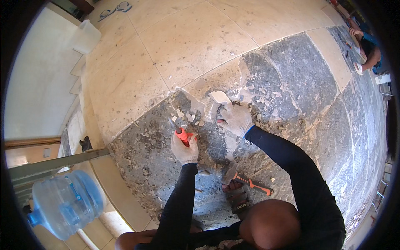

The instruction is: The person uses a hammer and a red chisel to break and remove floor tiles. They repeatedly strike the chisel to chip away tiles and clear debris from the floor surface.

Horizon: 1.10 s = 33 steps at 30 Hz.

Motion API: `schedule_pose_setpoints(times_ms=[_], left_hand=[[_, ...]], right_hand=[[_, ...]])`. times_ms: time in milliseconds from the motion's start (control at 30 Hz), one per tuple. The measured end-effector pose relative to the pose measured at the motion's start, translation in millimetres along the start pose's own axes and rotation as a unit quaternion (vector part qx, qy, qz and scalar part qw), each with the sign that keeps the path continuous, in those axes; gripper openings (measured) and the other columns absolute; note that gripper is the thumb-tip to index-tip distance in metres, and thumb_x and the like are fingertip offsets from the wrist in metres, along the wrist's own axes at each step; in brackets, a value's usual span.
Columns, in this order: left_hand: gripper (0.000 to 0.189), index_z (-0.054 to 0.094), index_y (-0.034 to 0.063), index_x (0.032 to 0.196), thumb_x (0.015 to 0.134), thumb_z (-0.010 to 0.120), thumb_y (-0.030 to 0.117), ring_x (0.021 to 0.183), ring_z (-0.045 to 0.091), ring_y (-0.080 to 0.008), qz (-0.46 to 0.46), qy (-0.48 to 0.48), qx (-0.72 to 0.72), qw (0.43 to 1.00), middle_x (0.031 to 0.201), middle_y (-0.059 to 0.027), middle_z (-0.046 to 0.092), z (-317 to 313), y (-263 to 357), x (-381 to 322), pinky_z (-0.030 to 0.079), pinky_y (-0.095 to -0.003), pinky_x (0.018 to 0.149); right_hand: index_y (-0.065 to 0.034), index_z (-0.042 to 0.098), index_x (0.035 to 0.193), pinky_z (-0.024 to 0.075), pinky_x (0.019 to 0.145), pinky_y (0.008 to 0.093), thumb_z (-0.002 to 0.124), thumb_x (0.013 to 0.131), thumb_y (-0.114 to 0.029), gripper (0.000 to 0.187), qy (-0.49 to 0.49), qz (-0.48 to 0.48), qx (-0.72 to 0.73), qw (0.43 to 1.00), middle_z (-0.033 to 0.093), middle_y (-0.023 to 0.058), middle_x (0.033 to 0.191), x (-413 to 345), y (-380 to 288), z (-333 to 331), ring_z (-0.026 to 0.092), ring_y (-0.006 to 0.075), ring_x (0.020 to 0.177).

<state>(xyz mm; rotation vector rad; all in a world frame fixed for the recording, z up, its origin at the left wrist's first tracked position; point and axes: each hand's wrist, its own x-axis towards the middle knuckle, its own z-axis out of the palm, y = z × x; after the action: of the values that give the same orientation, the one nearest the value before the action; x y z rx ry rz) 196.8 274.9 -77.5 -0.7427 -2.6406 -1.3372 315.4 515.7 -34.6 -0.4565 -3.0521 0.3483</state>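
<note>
My left hand (185, 147), in a pale knit glove, is closed round the red handle of a chisel (184, 135), whose metal shank points up and left over the broken floor. My right hand (236, 118), gloved too, reaches down to the rubble with its fingers bent, touching or just beside a pale tile shard (220, 97). What lies under its fingers is hidden. A hammer (254, 185) with an orange and black handle lies by my sandalled foot (237, 198). Small tile chips (179, 113) are scattered near the chisel's tip.
Beige floor tiles (187, 40) border the exposed grey mortar bed (293, 62). A large blue water bottle (67, 203) lies on its side at the lower left. Sandals (115, 10) and a whitish plastic bin (86, 37) stand further off. Another person (370, 56) sits at the upper right.
</note>
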Motion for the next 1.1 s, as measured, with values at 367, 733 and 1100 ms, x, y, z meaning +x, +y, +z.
schedule_pose_setpoints(times_ms=[367, 733, 1100], left_hand=[[0.057, 0.063, 0.0017, 0.130, 0.081, 0.084, 0.022, 0.109, 0.064, -0.0430, -0.002, 0.001, -0.002, 1.000, 0.115, -0.0186, 0.069, 1, -2, -1, 0.050, -0.0499, 0.096], [0.052, 0.064, 0.0023, 0.126, 0.081, 0.082, 0.019, 0.106, 0.065, -0.0431, -0.003, 0.001, 0.007, 1.000, 0.111, -0.0180, 0.069, -2, 4, 2, 0.051, -0.0499, 0.093], [0.055, 0.063, 0.0017, 0.130, 0.083, 0.082, 0.022, 0.108, 0.064, -0.0436, 0.005, 0.005, 0.006, 1.000, 0.114, -0.0189, 0.069, 1, -1, -2, 0.050, -0.0505, 0.095]], right_hand=[[-0.0078, 0.069, 0.105, 0.0600, 0.065, 0.0481, 0.070, 0.096, -0.041, 0.034, -0.055, 0.004, -0.007, 0.998, 0.064, 0.0154, 0.109, 10, 2, 2, 0.074, 0.0317, 0.082], [-0.0109, 0.067, 0.102, 0.0583, 0.063, 0.0530, 0.067, 0.100, -0.040, 0.029, -0.074, -0.050, -0.011, 0.996, 0.064, 0.0160, 0.107, 12, 14, 1, 0.074, 0.0344, 0.077], [-0.0186, 0.067, 0.102, 0.0498, 0.064, 0.0557, 0.067, 0.098, -0.042, 0.024, -0.018, -0.019, -0.030, 0.999, 0.062, 0.0050, 0.108, 7, 16, 14, 0.072, 0.0265, 0.074]])
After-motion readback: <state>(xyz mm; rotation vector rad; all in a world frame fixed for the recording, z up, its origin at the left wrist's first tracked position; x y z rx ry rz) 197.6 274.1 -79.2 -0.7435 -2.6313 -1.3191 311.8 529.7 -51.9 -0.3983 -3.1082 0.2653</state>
